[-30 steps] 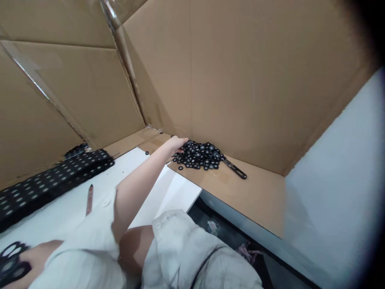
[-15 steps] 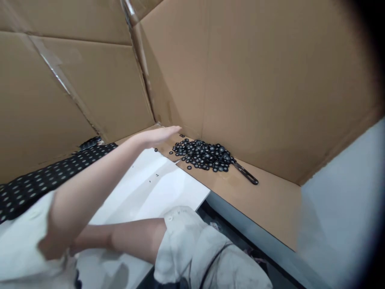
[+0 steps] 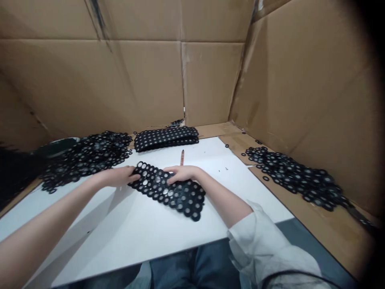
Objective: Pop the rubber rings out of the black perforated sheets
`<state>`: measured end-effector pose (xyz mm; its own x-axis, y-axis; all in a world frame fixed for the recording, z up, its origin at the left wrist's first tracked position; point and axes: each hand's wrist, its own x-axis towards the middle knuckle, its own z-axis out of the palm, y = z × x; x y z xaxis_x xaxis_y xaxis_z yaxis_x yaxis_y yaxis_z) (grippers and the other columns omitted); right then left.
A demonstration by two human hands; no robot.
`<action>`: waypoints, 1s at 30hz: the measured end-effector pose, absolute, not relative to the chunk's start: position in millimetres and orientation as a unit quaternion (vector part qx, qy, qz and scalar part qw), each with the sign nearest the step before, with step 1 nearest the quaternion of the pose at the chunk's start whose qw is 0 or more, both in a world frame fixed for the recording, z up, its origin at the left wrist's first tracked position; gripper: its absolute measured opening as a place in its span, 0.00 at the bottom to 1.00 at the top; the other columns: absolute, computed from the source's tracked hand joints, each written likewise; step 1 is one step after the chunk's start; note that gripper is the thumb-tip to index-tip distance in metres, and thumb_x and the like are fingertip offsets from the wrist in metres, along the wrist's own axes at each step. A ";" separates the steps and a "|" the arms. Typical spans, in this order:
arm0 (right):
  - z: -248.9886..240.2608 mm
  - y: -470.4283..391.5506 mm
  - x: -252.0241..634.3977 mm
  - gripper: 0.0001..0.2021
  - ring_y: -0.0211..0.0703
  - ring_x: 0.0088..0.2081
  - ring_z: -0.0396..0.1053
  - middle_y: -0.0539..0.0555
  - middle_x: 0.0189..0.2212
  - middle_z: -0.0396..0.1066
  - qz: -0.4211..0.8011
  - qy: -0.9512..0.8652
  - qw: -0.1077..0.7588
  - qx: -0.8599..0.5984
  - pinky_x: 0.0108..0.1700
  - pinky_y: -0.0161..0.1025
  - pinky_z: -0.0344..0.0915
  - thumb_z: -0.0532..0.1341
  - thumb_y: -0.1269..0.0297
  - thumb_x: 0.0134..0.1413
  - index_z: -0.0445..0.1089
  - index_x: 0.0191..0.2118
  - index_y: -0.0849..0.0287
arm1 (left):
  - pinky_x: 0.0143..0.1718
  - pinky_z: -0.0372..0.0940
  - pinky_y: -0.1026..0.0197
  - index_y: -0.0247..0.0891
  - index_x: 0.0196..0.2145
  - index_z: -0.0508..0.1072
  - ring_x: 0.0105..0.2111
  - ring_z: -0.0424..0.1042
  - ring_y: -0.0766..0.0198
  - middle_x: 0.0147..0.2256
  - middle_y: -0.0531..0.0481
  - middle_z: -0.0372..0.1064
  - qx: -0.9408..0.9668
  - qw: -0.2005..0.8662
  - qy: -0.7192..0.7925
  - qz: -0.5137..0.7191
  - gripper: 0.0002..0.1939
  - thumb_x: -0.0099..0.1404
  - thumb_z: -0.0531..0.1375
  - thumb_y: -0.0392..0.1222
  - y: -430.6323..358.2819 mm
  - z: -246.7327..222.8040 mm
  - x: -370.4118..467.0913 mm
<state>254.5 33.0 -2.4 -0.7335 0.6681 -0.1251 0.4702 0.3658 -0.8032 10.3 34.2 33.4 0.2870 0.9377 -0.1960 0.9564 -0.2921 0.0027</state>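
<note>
A black perforated sheet of rows of rings lies slantwise over the white board. My left hand is closed on its left end, thumb on top. With its thumb on the upper face and fingers over the far edge, my right hand grips the middle of that sheet. Just beyond the right hand lies a reddish pencil with a dark tip. A second perforated sheet, folded over, rests at the back of the board.
Loose black rings form a heap on the left and another heap on the right cardboard strip. A dark handle sticks out of the right heap. Cardboard walls stand behind and at the sides. Small dark bits dot the white board.
My view has swung left from the right-hand ring heap. One arm was stretched toward that heap, across the other forearm; now both hands hold the perforated sheet.
</note>
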 end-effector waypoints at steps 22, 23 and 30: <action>-12.7 33.1 242.7 0.12 0.51 0.38 0.66 0.67 0.35 0.65 -0.007 -0.754 -0.008 -0.657 0.34 0.40 0.59 0.47 0.79 0.51 0.64 0.39 0.69 | 0.27 0.61 0.63 0.41 0.44 0.62 0.28 0.66 0.63 0.31 0.52 0.66 0.661 0.504 0.543 0.124 0.23 0.47 0.58 0.41 -8.5 17.7 -46.4; -13.9 34.4 242.7 0.12 0.50 0.37 0.66 0.67 0.35 0.65 -0.005 -0.754 -0.008 -0.657 0.34 0.40 0.59 0.47 0.77 0.52 0.63 0.40 0.68 | 0.25 0.60 0.64 0.41 0.44 0.61 0.26 0.65 0.64 0.30 0.53 0.65 0.667 0.497 0.542 0.123 0.23 0.49 0.58 0.43 -8.7 17.3 -47.9; -12.8 42.2 246.6 0.13 0.44 0.28 0.67 0.58 0.27 0.68 0.118 -0.760 0.149 -0.621 0.30 0.39 0.60 0.47 0.71 0.54 0.58 0.45 0.65 | 0.26 0.55 0.64 0.38 0.23 0.64 0.24 0.61 0.65 0.22 0.54 0.60 0.747 0.316 0.547 0.209 0.17 0.57 0.48 0.54 -1.7 -1.3 -46.0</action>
<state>246.6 42.2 -12.8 -0.1841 0.9797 0.0798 0.9090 0.2006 -0.3654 -46.0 -1.7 -1.3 0.3149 0.9485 -0.0340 0.6845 -0.2021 0.7005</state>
